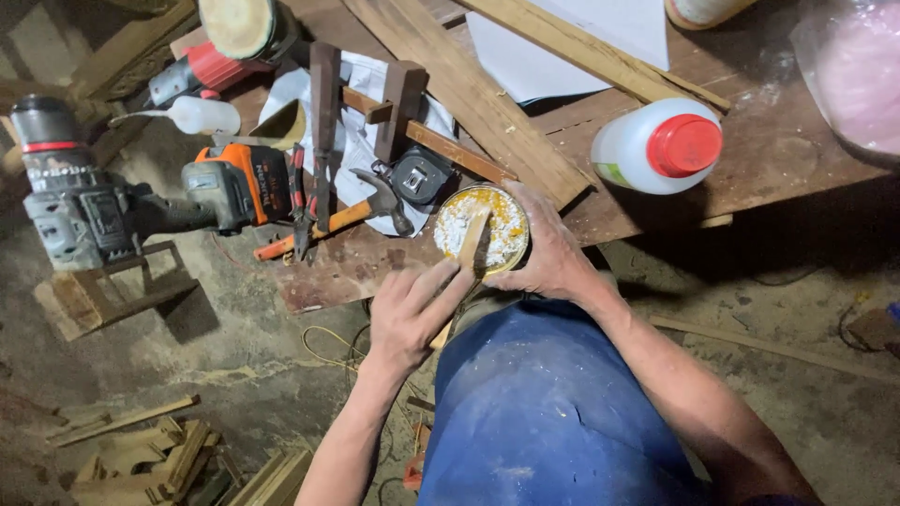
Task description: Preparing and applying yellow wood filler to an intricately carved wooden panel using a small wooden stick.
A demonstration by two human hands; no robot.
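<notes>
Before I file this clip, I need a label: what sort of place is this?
Most likely a woodworking shop: a cordless drill, a hammer and wooden planks lie on a rough table, with wood scraps on the floor.

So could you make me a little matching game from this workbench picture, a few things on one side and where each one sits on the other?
Things:
1. white bottle with red cap
2. hammer
3. yellow tin of white paste
4. cordless drill

Places:
A. on a small wooden stand at the far left
B. steadied by the right hand
C. lying on its side, right of the planks
D. beside the pliers, left of the tin

Pairs: 1-C, 2-D, 3-B, 4-A
</notes>
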